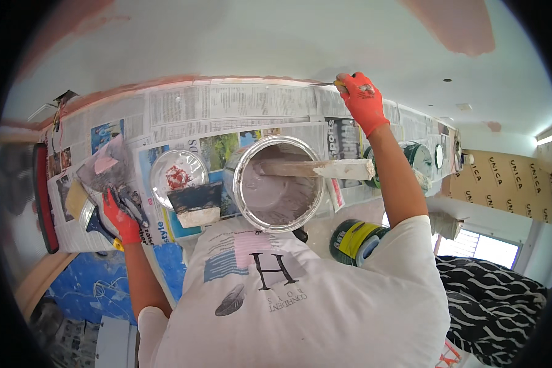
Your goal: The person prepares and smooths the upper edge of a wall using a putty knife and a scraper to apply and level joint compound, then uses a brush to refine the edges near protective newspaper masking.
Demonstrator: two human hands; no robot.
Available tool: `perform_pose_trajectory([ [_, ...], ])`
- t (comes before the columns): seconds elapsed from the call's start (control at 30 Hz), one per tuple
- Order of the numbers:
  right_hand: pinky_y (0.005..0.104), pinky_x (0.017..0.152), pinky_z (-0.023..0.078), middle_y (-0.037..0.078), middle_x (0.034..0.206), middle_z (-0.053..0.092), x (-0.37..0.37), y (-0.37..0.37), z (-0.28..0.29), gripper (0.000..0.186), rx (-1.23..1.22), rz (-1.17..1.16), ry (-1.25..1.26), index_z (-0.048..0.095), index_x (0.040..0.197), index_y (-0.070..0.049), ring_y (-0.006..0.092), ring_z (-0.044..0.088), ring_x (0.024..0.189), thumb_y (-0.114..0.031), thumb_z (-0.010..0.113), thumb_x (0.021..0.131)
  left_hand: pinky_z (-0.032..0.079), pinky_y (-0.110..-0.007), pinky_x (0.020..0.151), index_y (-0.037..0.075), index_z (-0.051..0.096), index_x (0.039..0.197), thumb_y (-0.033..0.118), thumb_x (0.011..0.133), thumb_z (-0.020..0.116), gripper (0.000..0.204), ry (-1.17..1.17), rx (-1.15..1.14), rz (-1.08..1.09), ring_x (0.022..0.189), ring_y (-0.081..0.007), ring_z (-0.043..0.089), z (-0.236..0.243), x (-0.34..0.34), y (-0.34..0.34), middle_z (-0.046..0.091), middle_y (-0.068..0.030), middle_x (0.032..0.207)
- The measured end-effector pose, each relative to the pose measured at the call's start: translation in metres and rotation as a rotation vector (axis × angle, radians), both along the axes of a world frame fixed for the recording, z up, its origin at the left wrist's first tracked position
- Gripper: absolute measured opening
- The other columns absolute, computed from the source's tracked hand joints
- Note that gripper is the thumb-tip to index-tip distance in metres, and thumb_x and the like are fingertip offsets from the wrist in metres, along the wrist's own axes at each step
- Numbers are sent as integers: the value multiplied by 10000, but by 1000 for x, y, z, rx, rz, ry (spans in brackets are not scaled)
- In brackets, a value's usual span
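Two gloved hands (121, 218) (363, 101) well apart, blade (325, 84) near the wall's pink edge (227, 78).

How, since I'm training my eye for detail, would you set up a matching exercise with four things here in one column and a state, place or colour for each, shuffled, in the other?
Column one
1. right grip
2. wooden stick
3. round lid
4. wide brush

Column two
a. marked with red near its middle
b. pale bristles and a dark handle
c. red-gloved, closed on a yellow-handled tool
d. reaching out past the rim of the open bucket

Right pairs: 1-c; 2-d; 3-a; 4-b
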State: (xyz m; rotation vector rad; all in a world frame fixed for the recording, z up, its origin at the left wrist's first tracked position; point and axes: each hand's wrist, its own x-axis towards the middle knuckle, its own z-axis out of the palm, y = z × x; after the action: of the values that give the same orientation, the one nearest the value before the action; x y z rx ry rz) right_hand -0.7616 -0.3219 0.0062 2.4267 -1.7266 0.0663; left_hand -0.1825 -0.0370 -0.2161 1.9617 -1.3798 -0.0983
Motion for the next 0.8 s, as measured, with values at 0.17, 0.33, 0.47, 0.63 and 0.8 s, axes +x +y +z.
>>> perform_pose_trajectory([
  [0.17, 420, 780, 501, 98, 973, 581, 5, -10, -12, 238, -27, -11, 67, 592, 1089, -188, 293, 584, 956, -148, 626, 857, 262, -461, 1119, 53, 475, 1392, 194, 945, 400, 474, 57, 6, 12, 1309, -403, 386, -1, 0, 0, 434, -238, 1403],
  [0.33, 414, 793, 504, 90, 969, 581, 9, -6, -14, 263, -95, 21, 1, 600, 1104, -204, 289, 586, 968, -142, 634, 850, 261, -464, 1117, 60, 474, 1395, 239, 959, 388, 479, 59, -9, 13, 1312, -405, 382, -11, 4, 7, 421, -247, 1410],
  [0.47, 418, 781, 505, 81, 955, 585, -14, 2, 8, 285, -39, -40, 10, 610, 1111, -210, 285, 590, 968, -145, 647, 837, 243, -472, 1123, 49, 467, 1399, 379, 968, 336, 559, 66, 28, 25, 1326, -404, 364, -4, 0, 5, 420, -244, 1414],
  [0.63, 424, 772, 503, 83, 977, 583, -36, -7, 4, 259, -32, -37, 32, 602, 1098, -201, 292, 584, 977, -157, 641, 847, 213, -476, 1136, 2, 463, 1389, 567, 945, 277, 742, 73, 47, 36, 1329, -397, 365, -3, 1, 1, 451, -231, 1399],
  [0.8, 430, 772, 503, 95, 991, 580, -43, -20, -15, 257, -35, -52, 18, 601, 1098, -200, 302, 580, 980, -154, 639, 848, 221, -480, 1132, 1, 465, 1385, 571, 942, 282, 745, 67, 37, 28, 1317, -399, 381, -2, 1, 1, 460, -237, 1388],
])
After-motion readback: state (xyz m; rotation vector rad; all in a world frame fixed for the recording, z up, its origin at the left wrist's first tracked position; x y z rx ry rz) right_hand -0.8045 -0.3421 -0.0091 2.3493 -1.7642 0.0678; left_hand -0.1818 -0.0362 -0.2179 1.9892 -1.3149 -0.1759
